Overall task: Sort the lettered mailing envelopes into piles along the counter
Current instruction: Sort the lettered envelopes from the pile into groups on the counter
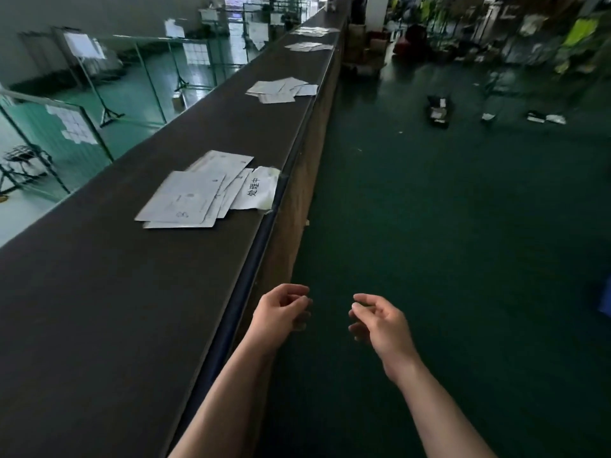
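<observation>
Head view: a long dark counter is running away along a green floor. Four envelope piles are lying on it: nearest pile beside a taped paper label, then a second pile, third and fourth. Left hand and right hand are hovering off the counter edge, fingers loosely curled, holding nothing.

A dark brown, unpatterned tabletop is seen across the left of the frame. White envelopes printed with faint grey marks are shown at centre left, beside a white paper label lettered in black. The floor on the right is coloured deep green.
</observation>
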